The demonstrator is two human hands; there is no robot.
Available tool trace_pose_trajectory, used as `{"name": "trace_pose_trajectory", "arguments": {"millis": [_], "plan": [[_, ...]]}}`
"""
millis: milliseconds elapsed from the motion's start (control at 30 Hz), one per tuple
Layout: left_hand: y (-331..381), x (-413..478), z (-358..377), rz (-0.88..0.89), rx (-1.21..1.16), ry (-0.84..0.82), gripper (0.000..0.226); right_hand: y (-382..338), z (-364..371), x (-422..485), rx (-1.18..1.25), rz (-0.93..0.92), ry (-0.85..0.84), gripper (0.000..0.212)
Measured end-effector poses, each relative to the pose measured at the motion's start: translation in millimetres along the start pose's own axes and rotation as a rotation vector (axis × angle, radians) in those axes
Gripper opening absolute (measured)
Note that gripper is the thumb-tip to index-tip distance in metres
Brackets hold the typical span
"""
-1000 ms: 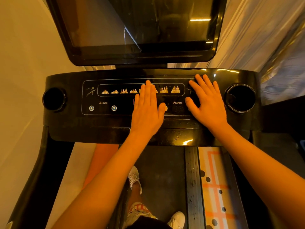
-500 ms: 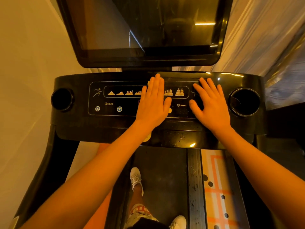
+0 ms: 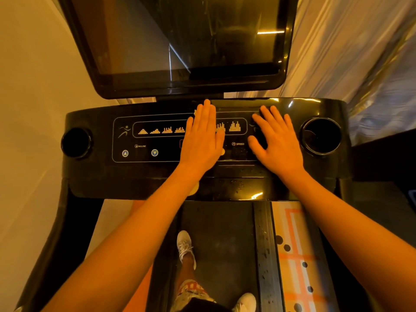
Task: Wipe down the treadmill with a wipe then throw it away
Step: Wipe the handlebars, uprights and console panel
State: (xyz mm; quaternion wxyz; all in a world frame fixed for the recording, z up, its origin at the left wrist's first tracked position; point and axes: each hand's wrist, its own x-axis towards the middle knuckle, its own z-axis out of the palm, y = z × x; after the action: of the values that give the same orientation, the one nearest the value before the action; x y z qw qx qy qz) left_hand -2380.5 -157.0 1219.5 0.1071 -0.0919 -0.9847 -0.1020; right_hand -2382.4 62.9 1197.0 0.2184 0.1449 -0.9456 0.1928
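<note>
Console under both palms; left hand slid upward, fingers flat; right hand flat, unmoved; wiping continues, wipe unseen.

1. The treadmill is glossy black. Its console shows amber program bars, INCLINE and SPEED labels, and a round cup holder at each end.
2. Droplets speckle the console's front edge and the side rail beside the dark belt.
3. The wipe shows only as a pale sliver under the flat left hand.
</note>
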Motion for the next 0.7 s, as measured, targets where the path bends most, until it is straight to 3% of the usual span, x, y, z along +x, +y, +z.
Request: {"name": "trace_pose_trajectory", "arguments": {"millis": [233,467,700], "plan": [[-5,-36,10,0.025,0.01,-0.025,0.069,0,1,0,0.004,0.002,-0.002,0.059],[-5,-5,1,-0.021,-0.009,0.0,0.067,0,0,0,0.008,0.002,-0.008,0.059],[5,-59,21,-0.032,0.06,-0.007,0.067,0,0,1,0.009,0.002,-0.001,0.058]]}}
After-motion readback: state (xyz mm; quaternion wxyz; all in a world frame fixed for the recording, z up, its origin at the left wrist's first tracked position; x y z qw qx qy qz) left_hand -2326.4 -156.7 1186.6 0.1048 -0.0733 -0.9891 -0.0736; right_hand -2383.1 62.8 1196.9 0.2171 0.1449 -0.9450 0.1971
